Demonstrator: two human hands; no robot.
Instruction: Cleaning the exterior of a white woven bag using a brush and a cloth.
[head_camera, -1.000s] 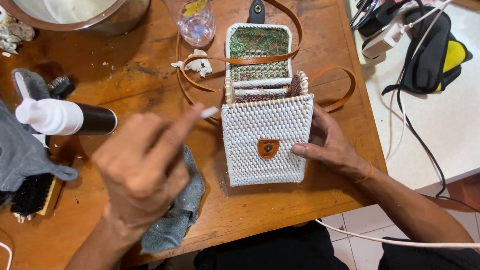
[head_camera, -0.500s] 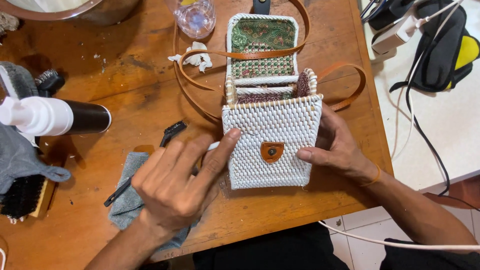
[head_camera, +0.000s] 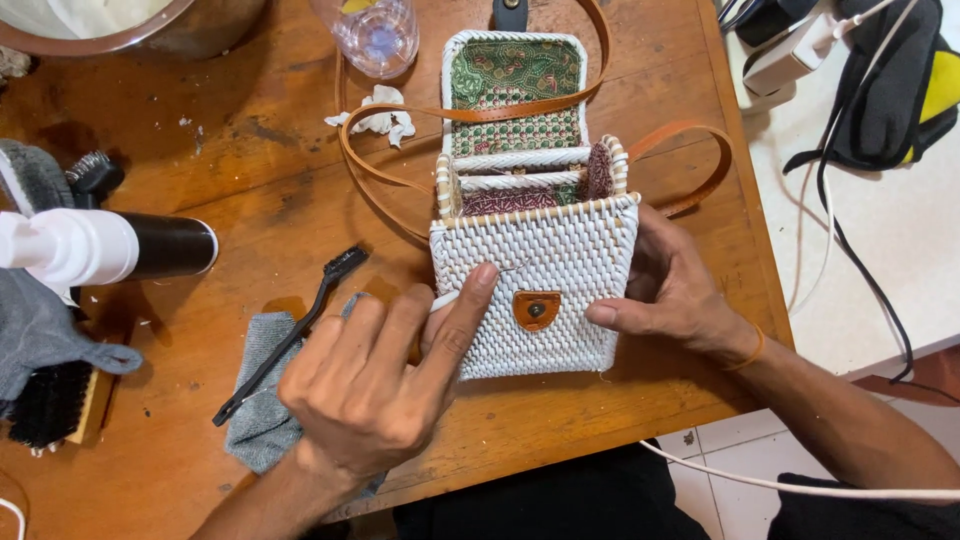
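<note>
A small white woven bag (head_camera: 540, 270) stands on the wooden table (head_camera: 260, 170) with its flap thrown back, showing green patterned lining (head_camera: 515, 80). It has a brown clasp tab (head_camera: 535, 310) on its front and a brown leather strap (head_camera: 400, 180) looped around it. My left hand (head_camera: 385, 385) rests on the bag's lower left front, the index finger pressing a small white swab (head_camera: 443, 299) against the weave. My right hand (head_camera: 670, 295) grips the bag's right side, thumb on the front.
A slim black brush (head_camera: 290, 335) lies across a grey cloth (head_camera: 255, 420) by my left hand. Further left lie a black bottle with a white pump (head_camera: 100, 245) and a wood-backed brush (head_camera: 50, 400). A clear cup (head_camera: 375, 30), crumpled tissue (head_camera: 378, 112) and metal bowl (head_camera: 150, 25) sit behind. Cables (head_camera: 840, 230) run off the table's right edge.
My left hand came down from over the table and moved right onto the bag's front. The slim black brush and grey cloth it covered now show. My right hand stayed on the bag.
</note>
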